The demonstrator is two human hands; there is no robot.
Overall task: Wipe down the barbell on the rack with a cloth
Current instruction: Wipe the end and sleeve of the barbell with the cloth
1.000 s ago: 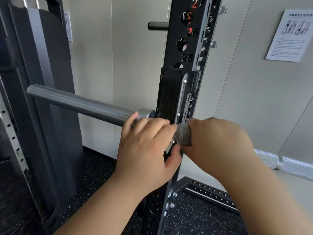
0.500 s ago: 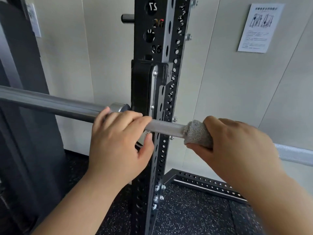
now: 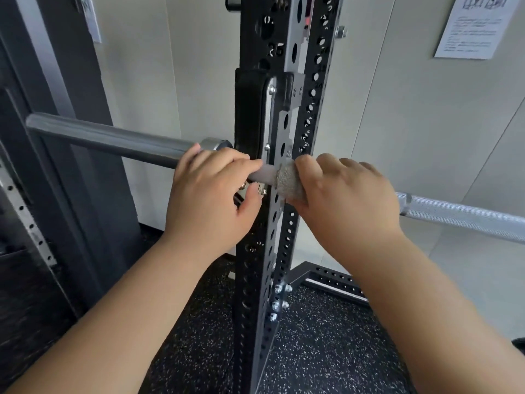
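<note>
A steel barbell lies across the black rack upright, its thick sleeve reaching left and its knurled shaft running off to the right. My left hand grips the bar just beside the sleeve collar, fingers curled over the top. My right hand holds a grey cloth wrapped round the shaft, right next to the upright. A short stretch of bare bar shows between the two hands.
The rack's black J-hook pad stands just above my left hand. A dark machine frame fills the left side. The rack's base beam crosses speckled rubber flooring. A paper notice hangs on the beige wall.
My right hand has slid the cloth left along the shaft, back toward the upright, closing the gap to my left hand. The view has shifted a little rightward.
</note>
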